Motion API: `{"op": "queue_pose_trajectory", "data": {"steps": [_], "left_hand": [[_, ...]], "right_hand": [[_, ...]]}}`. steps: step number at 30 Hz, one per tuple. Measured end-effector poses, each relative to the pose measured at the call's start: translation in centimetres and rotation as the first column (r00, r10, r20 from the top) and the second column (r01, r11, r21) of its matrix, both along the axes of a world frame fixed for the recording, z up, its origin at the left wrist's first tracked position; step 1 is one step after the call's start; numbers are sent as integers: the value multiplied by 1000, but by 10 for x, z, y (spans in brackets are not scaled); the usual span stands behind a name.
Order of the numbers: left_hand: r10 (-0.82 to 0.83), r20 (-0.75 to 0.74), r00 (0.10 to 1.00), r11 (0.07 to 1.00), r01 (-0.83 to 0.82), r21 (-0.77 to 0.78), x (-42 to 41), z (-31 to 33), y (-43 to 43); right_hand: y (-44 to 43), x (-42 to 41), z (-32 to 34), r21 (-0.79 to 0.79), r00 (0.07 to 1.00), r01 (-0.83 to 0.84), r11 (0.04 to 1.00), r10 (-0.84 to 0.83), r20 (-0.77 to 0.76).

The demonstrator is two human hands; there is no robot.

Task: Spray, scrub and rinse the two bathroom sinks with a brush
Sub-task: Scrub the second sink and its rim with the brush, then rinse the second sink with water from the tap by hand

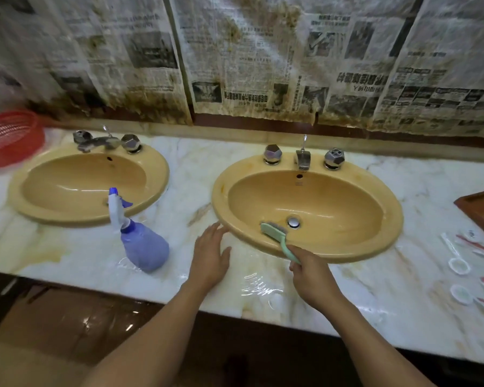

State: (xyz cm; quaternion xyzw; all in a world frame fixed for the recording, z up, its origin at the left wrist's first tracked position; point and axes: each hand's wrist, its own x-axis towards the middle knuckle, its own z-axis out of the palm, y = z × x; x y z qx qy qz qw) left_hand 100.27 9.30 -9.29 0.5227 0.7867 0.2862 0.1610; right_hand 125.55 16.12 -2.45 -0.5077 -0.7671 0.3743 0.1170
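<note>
Right hand [312,277] grips curved green plastic brush [274,235] inside glossy oval right sink [347,247]; left hand [210,258] lies flat, fingers straight, on wet marble counter [389,297].

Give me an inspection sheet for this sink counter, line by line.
Surface: marble counter, wet at the front edge, with a yellowish stain at the left.
Job's things: left sink and right sink, both yellow. The green brush has its head in the right sink near the drain. The blue spray bottle stands on the counter in front of the left sink.
Clutter: red basket far left; white spoons and a wooden tray at the right.
Hands: left hand lies flat on the counter beside the right sink; right hand grips the brush handle.
Cables: nothing seen.
Surroundings: stained newspaper covers the wall.
</note>
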Motion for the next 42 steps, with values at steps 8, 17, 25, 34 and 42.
{"op": "queue_pose_trajectory", "data": {"steps": [8, 17, 25, 34, 42], "left_hand": [[210, 57, 976, 976, -206, -74, -54, -12, -53], [218, 1, 976, 976, -218, 8, -56, -23, -53], [236, -18, 972, 970, -237, -62, -53, -16, -48], [-104, -287, 952, 975, 155, 161, -11, 1, 35], [-456, -399, 795, 869, 302, -392, -3, 3, 117]], "right_hand": [[13, -130, -12, 103, 972, -219, 970, 207, 115], [38, -239, -31, 222, 852, -434, 873, 318, 417], [69, -233, -23, 225, 883, -458, 860, 412, 225], [178, -62, 34, 344, 986, 150, 927, -116, -118], [318, 6, 32, 150, 935, 267, 952, -294, 197]]}}
